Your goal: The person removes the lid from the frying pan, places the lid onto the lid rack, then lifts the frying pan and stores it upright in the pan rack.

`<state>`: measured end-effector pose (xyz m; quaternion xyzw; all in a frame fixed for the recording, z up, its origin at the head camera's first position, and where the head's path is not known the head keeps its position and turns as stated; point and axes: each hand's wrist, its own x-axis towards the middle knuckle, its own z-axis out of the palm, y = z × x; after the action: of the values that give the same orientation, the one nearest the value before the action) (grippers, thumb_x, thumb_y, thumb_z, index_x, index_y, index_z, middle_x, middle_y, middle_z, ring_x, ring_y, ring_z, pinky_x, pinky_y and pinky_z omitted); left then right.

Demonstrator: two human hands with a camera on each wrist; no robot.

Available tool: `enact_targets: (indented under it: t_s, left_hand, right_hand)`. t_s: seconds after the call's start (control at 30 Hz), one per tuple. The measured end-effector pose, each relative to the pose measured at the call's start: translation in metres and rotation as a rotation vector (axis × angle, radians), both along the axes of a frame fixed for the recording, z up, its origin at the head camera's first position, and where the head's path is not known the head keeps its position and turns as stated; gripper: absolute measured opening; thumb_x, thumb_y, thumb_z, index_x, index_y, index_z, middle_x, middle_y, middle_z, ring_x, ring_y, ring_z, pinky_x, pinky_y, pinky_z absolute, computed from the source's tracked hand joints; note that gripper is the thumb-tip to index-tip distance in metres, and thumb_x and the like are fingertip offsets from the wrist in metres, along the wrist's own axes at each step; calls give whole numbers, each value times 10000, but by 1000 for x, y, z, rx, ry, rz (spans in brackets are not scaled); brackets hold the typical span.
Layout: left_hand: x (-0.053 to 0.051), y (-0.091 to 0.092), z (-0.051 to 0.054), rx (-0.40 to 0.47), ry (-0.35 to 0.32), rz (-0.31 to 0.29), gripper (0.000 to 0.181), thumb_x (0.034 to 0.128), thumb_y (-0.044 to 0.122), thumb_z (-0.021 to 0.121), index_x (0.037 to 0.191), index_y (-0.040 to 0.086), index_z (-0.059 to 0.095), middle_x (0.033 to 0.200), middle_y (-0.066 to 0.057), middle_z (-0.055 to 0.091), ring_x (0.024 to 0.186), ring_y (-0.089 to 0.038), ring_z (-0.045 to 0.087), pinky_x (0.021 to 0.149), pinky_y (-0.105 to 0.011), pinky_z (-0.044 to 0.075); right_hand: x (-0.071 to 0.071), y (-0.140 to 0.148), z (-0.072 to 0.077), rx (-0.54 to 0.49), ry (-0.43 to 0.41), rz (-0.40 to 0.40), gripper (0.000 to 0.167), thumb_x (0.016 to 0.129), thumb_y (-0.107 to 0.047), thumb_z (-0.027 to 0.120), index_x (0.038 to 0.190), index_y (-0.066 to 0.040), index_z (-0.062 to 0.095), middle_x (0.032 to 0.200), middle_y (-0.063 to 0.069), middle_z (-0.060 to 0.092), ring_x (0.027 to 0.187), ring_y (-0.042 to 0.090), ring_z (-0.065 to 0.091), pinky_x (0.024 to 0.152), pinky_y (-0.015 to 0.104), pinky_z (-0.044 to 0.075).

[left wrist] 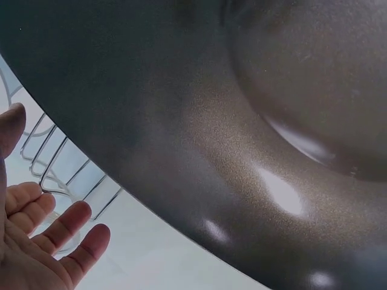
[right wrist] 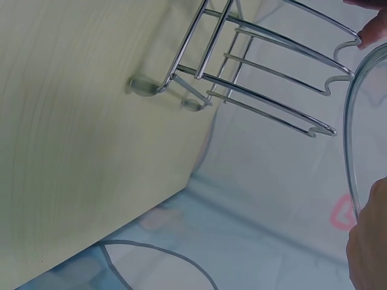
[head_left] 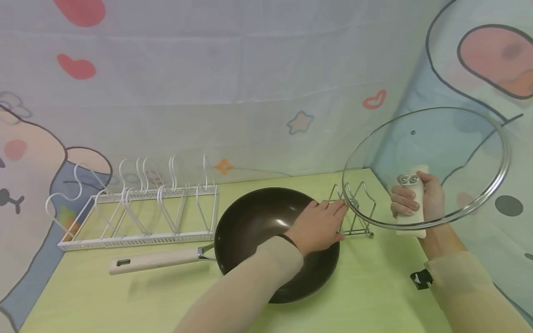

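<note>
The left hand point(head_left: 318, 226) reaches across the dark pan point(head_left: 245, 222), its fingers extended at the small chrome wire rack point(head_left: 359, 222). In the left wrist view the fingers of the left hand point(left wrist: 51, 235) lie close to the rack's wires point(left wrist: 54, 151), beyond the pan's rim. The right hand point(head_left: 416, 199) grips the cream handle point(head_left: 418, 206) of a large glass lid point(head_left: 466, 152), holding it tilted above the right side of the table. In the right wrist view the lid's metal rim point(right wrist: 349, 121) is beside the ends of the rack's wires point(right wrist: 272, 42).
A white rack point(head_left: 137, 238) with several curved dividers stands at the back left. The pan's pale handle point(head_left: 156, 260) points left in front of it. A printed cloth point(head_left: 187, 92) hangs behind the green table point(head_left: 166, 305).
</note>
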<state>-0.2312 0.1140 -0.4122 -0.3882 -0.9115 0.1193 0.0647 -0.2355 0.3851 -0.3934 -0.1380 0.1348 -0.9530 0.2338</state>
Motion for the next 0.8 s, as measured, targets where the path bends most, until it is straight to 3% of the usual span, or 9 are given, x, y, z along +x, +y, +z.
enact_targets:
  t_s: [0.47, 0.8]
  left_hand:
    - [-3, 5, 0, 23, -25, 9, 700, 1108, 558, 483, 1690, 223, 284, 1758, 85, 305, 1521, -130, 466, 1218, -337, 438]
    - [-5, 4, -1, 33, -21, 3, 651, 1121, 527, 472, 1675, 229, 309, 1739, 89, 340, 1519, -130, 469, 1206, -336, 447]
  right_hand:
    - [-1, 4, 1, 48, -6, -36, 319, 1096, -348, 344, 971, -77, 457, 699, -59, 207, 527, 100, 206, 486, 273, 247]
    - [-4, 6, 3, 144, 15, -60, 331, 1122, -357, 328, 974, -90, 456, 696, -42, 211, 523, 114, 217, 475, 277, 272]
